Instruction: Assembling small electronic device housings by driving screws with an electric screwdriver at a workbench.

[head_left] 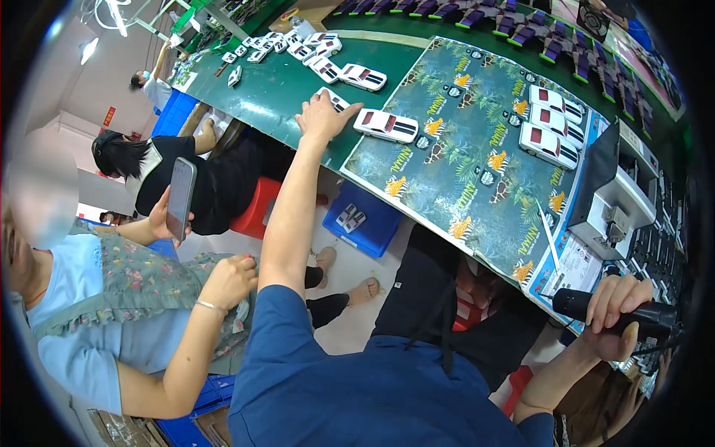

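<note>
My left hand (322, 119) reaches out over the green worktable, its fingers closed about a white toy car (337, 100) with black stripes that they partly hide. Beside my thumb another white toy car (386, 126) rests near the left edge of the patterned board (454, 186). At the lower right, my right hand (617, 307) is wrapped around a black electric screwdriver (577, 303) with its bit pointing left. Three more white cars (549, 145) stand close together at the right side of the board.
Several white cars (326, 69) cluster on the green table (275, 93). A grey and black device (614, 208) stands right of the board. Purple parts (555, 41) line the far side. A blue bin (361, 220) sits below. A person holding a phone (181, 198) is close at left.
</note>
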Demonstrator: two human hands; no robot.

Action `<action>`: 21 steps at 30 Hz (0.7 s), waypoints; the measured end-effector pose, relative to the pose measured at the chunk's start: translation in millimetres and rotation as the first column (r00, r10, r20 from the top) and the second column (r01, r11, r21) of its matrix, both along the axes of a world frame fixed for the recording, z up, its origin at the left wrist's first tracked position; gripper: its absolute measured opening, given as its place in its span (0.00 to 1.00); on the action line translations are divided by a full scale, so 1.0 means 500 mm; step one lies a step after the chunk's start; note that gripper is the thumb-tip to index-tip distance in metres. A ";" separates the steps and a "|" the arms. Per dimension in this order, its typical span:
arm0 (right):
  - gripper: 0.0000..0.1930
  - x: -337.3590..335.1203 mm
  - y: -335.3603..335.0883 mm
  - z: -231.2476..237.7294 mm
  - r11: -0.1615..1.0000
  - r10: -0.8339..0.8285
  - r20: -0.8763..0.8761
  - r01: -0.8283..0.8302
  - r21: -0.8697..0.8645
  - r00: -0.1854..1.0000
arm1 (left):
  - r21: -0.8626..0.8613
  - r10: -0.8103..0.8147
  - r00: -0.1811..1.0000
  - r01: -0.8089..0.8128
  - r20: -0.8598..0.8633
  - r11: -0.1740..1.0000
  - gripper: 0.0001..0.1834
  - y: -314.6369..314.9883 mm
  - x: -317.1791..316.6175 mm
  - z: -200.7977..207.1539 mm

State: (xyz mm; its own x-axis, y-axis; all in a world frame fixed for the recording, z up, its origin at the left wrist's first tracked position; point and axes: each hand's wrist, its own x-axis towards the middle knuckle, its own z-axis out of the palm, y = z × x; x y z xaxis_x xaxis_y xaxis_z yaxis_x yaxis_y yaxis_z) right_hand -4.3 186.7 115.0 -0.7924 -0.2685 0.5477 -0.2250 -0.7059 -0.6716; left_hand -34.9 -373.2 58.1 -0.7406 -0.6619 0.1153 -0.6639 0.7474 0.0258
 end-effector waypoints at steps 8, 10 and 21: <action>0.18 -0.001 -0.027 0.008 0.999 -0.016 0.029 0.015 0.041 0.999 | -0.115 0.072 0.961 -0.105 -0.266 0.988 0.46 -0.137 -0.013 -0.048; 0.17 -0.011 -0.036 0.004 0.998 -0.018 0.015 0.018 0.057 1.000 | -0.180 0.057 0.917 -0.138 -0.396 0.974 0.42 -0.152 -0.024 -0.038; 0.17 -0.008 -0.050 0.000 0.998 -0.007 0.037 0.004 0.064 0.999 | -0.106 -0.483 0.793 0.480 -0.371 0.871 0.35 0.199 0.067 -0.081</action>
State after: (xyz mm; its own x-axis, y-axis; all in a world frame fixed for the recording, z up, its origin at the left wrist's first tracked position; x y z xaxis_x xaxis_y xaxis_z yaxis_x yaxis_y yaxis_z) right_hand -8.2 161.7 115.2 -0.8135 -0.2973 0.4999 -0.2029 -0.6604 -0.7230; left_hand -1.2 -273.7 17.7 -0.8625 -0.2298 0.4510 -0.1581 0.9687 0.1912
